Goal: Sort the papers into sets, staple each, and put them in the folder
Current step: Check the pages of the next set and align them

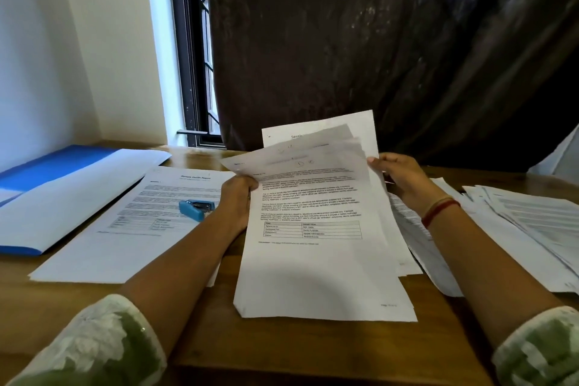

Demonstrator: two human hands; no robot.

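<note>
**Inspector:** Left side of the frame, please.

**Assistant:** A blue folder (56, 166) lies open on the bench (203, 323) at centre left, with a white sheet showing inside. Just right of it, a printed report sheet (125, 229) lies flat. A blue stapler (196, 208) rests on that sheet's right part.

**Inspector:** Centre?

**Assistant:** The left hand (236, 197) grips the left edge of a sheaf of papers (319, 260), its fingers curled round the edge. The sheaf is raised and tilted towards the camera. Its top edges are fanned apart, and handwritten marks show on the sheets behind. The front page carries paragraphs and a small table. Whether the lower edge touches the bench cannot be determined.

**Inspector:** Right?

**Assistant:** The right hand (404, 179) holds the sheaf's upper right edge, thumb in front and fingers behind. A red thread band (440, 212) sits on that wrist. Beyond it, loose papers (532, 223) lie spread in overlapping layers at the right edge of the frame.

**Inspector:** Background?

**Assistant:** A window (194, 72) at upper left, and a dark curtain (376, 41) across the upper centre and right.
</note>
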